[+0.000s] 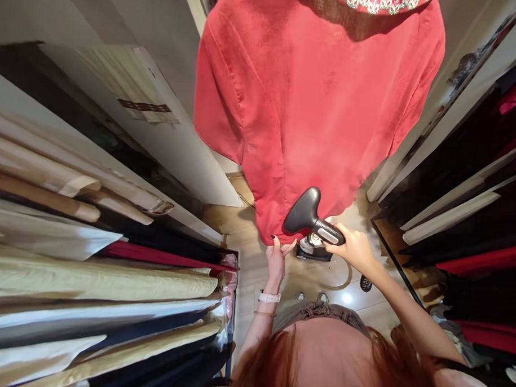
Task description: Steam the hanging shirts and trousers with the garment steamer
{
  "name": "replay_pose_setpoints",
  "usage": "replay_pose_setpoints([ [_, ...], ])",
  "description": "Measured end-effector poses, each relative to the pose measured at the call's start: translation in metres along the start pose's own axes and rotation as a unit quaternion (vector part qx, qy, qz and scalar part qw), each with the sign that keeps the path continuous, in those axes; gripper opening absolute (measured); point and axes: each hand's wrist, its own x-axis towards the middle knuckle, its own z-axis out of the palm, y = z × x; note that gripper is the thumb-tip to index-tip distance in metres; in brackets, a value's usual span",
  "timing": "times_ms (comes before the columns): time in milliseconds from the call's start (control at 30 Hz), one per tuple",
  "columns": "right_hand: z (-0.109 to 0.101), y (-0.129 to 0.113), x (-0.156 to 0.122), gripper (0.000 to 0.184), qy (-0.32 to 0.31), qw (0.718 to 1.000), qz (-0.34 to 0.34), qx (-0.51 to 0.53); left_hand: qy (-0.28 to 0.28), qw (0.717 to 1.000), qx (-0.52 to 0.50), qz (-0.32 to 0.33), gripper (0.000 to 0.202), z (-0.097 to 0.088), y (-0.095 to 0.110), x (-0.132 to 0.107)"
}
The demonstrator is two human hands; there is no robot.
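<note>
The right hand (353,249) sits at lower centre, its fingers (340,237) wrapped firmly around the handle of a black garment steamer head (305,211). The steamer's paddle-shaped plate is raised against the lower part of a red linen garment (303,105), which hangs in the upper middle of the frame. A silver-grey panel on the handle (329,232) carries no writing that can be read at this size.

The left hand (276,261) is raised just left of the steamer head, and its dark-painted fingers (275,246) reach up to the garment's hem. They touch the cloth, but whether they pinch it or only support it cannot be told. A white-strapped watch (269,297) and a thin bracelet (264,314) circle that wrist.

The garment's top edge shows a pale embroidered trim (378,1) at the top of the frame. Below the hem, the steamer's base unit (313,247) stands on a wood-look floor (255,283), with a looped hose (344,275) curving beside it.

Long racks of hanging clothes fill the left side (89,278) and right side (462,268). At upper left, a pale garment cover (130,82) bears a brown strip (145,106), and any lettering on it is too small to read.
</note>
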Motion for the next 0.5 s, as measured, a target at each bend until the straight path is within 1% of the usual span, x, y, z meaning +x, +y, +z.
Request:
replay_pose_setpoints([
  [100, 0.008, -0.004, 0.007, 0.037, -0.022, 1.0, -0.003, -0.023, 0.009, 1.0, -0.011, 0.0, 0.044, 0.0, 0.001, -0.006],
  [233, 0.016, -0.004, 0.014, 0.036, -0.036, 0.999, 0.005, -0.035, 0.015, 1.0, -0.018, 0.013, 0.048, -0.005, 0.0, -0.012],
  [367, 0.018, -0.008, 0.016, 0.04, -0.046, 0.999, 0.005, -0.025, 0.02, 1.0, -0.004, -0.007, 0.043, -0.012, 0.0, -0.015],
  [500, 0.02, -0.013, 0.016, 0.038, -0.053, 0.998, 0.026, -0.017, 0.021, 0.999, -0.028, 0.001, 0.048, -0.015, 0.0, -0.014],
])
